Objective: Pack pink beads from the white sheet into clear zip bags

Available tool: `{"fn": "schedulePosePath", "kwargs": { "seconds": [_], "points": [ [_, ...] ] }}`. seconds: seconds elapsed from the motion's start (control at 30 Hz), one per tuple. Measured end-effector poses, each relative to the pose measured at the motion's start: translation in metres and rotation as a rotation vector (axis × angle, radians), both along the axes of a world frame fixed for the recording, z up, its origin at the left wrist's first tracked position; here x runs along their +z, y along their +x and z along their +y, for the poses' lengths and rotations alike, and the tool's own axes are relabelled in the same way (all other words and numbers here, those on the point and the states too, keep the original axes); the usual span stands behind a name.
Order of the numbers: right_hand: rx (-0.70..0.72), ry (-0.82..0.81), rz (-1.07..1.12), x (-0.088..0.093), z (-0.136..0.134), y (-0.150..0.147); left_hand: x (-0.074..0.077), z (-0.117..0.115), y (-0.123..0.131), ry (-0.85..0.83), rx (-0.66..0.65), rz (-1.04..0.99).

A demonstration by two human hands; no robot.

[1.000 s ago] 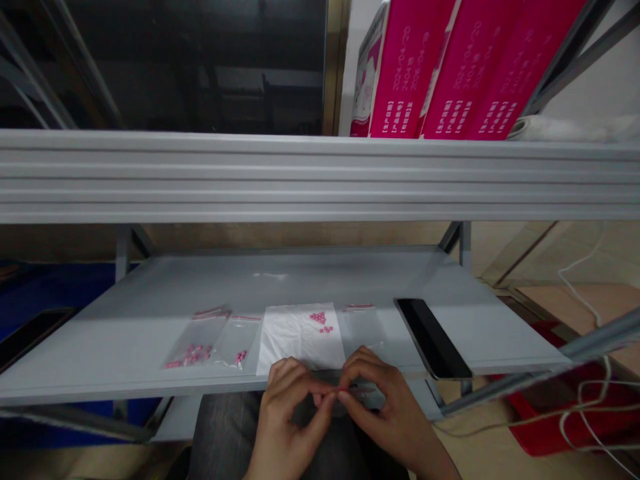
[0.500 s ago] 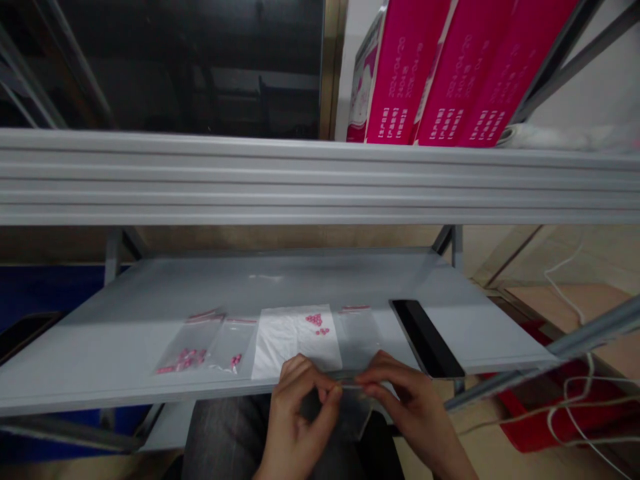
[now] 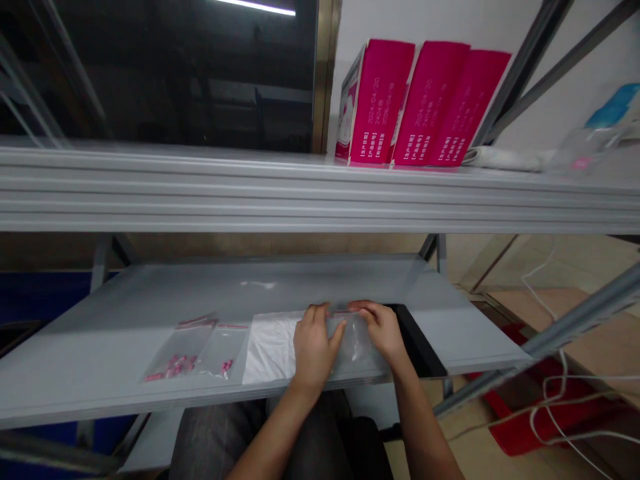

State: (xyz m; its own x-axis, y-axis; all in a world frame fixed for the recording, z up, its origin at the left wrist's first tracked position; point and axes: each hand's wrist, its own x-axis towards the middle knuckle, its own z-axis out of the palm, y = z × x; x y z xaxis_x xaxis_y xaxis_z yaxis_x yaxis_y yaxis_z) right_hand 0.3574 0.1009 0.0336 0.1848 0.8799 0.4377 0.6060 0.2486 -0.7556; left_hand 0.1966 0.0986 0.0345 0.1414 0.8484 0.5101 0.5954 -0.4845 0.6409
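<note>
Farthest left of the white tissue sheet (image 3: 273, 347), we see a zip-lock bag with many pink pieces (image 3: 183, 347), probably beads, lying flat on the grey shelf (image 3: 165, 283). Between that bag and the tissue sheet lies a smaller-looking zip-lock bag with few pieces (image 3: 223, 350), its small pink cluster (image 3: 227, 366) low down near the tissue sheet. Below the tissue sheet we make out grey trousers (image 3: 220, 427).

Over the right part of the tissue sheet we find the left hand (image 3: 316, 343), its thumb spread wide from its fingers, at the left edge of a clear zip-lock bag (image 3: 355, 350). This clear bag lies just right of the tissue sheet, between the two hands. Farther right of the sheet, the right hand (image 3: 384, 331) has its fingertips at the clear bag's upper right corner; we cannot tell whether they pinch it. Next, well right of the sheet, a flat black device (image 3: 424, 347) lies partly behind the right hand. Above and to the right of the sheet, we see upright magenta boxes (image 3: 383, 100).
</note>
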Motion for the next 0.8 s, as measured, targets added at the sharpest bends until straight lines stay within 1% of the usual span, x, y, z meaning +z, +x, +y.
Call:
{"fn": "schedulePosePath", "kwargs": {
  "seconds": [0.1,0.23,0.3,0.37,0.43,0.5,0.53,0.6,0.63,0.67,0.73,0.8],
  "points": [
    [-0.036,0.001,-0.065,-0.010,0.016,0.001,-0.002,-0.012,0.009,0.049,0.000,0.123],
    [-0.045,0.022,-0.125,-0.020,0.023,0.003,-0.010,-0.026,0.025,0.083,-0.090,0.249],
    [-0.046,0.058,-0.143,-0.022,0.023,0.003,-0.013,-0.028,0.026,0.094,-0.113,0.269],
    [-0.054,0.104,-0.152,-0.021,0.020,0.001,-0.014,-0.031,0.020,0.109,-0.117,0.259],
    [-0.061,0.149,-0.153,-0.017,0.012,-0.009,-0.014,-0.035,0.002,0.131,-0.098,0.227],
    [-0.008,0.183,-0.155,-0.011,-0.001,-0.032,-0.015,-0.041,-0.026,0.160,-0.047,0.192],
    [0.049,0.195,-0.160,-0.008,-0.008,-0.048,-0.016,-0.045,-0.042,0.191,-0.003,0.168],
    [0.307,0.178,-0.172,-0.003,-0.021,-0.087,-0.020,-0.051,-0.079,0.203,0.120,0.194],
    [0.409,0.137,-0.196,-0.001,-0.027,-0.108,-0.023,-0.053,-0.097,0.212,0.196,0.223],
    [0.479,0.102,-0.224,-0.001,-0.032,-0.128,-0.026,-0.055,-0.114,0.212,0.278,0.257],
    [0.558,0.059,-0.275,-0.002,-0.036,-0.162,-0.033,-0.058,-0.144,0.200,0.398,0.310],
    [0.604,0.038,-0.308,-0.006,-0.036,-0.184,-0.039,-0.060,-0.164,0.182,0.428,0.333]
  ]
}}
